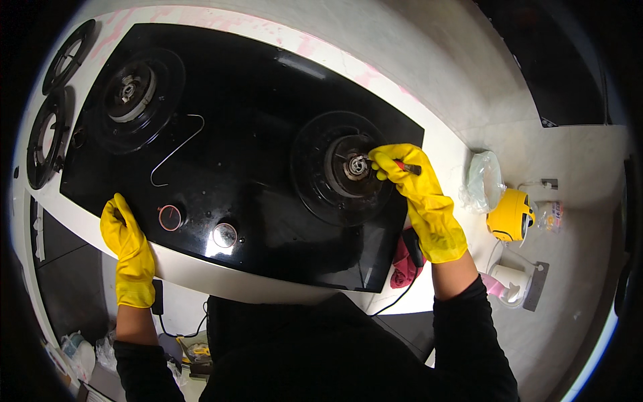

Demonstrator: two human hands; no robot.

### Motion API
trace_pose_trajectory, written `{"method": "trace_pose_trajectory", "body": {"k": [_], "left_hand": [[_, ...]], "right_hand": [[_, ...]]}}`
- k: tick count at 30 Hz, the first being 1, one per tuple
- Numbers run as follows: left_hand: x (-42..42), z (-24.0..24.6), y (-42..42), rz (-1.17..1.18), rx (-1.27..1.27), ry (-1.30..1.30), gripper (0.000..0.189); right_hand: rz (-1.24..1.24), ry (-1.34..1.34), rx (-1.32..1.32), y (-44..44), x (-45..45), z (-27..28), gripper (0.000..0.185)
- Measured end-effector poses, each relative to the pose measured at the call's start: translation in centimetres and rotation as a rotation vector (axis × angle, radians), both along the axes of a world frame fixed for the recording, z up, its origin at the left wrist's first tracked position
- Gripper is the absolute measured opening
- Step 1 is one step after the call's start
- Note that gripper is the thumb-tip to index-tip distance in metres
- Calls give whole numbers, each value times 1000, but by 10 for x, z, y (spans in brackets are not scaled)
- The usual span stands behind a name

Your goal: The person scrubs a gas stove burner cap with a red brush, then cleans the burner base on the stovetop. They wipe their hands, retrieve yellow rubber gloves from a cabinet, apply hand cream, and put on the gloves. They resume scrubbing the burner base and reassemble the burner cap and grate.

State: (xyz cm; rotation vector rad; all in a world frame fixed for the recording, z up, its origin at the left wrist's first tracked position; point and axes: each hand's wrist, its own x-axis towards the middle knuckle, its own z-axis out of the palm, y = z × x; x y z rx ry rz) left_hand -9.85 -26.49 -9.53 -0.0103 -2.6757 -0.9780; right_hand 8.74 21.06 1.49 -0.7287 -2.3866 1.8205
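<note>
A black glass gas hob point(251, 151) lies in front of me, its two burners bare of their pan supports. My right hand point(402, 163), in a yellow rubber glove, grips a slim tool with a red and dark handle point(413, 168). The tool's tip is by the centre of the right burner point(357, 165); the fingers hide part of it. My left hand point(123, 226), gloved alike, rests at the hob's front left edge with its fingers curled together and nothing visible in them. An S-shaped metal hook point(177, 151) lies on the glass beside the left burner point(129, 91).
Two black pan supports point(69, 58) point(46, 143) lie left of the hob. Two control knobs point(170, 218) point(224, 235) stand near its front. At right are a dark red cloth point(402, 264), a plastic bag point(483, 181), a yellow appliance point(507, 215) and a wall socket strip point(536, 286).
</note>
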Motion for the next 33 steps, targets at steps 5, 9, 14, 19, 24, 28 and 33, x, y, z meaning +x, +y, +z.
{"method": "trace_pose_trajectory", "body": {"k": [5,9,14,19,24,28,33], "left_hand": [[0,-1,-1,-5,-23,-24,35],[-1,-2,-1,-22,19,12,35],[0,1,0,7,-3,-61,37],[-1,-5,-1,-24,52,43,38],[-7,-9,-7,-90,113,35,37],[-30,39,2,-50,548,-296,33],[-9,125,86,-394,586,-373,34]], "right_hand": [[12,-50,44,1,-3,-4,25],[67,31,-32,-2,-7,1,26],[55,-123,-6,-5,-5,8,25],[-35,-9,-70,-7,0,2,24],[-91,-168,-72,-3,8,7,23],[-225,70,-203,-9,7,-6,20],[-299,186,-261,-8,24,-11,18]]}}
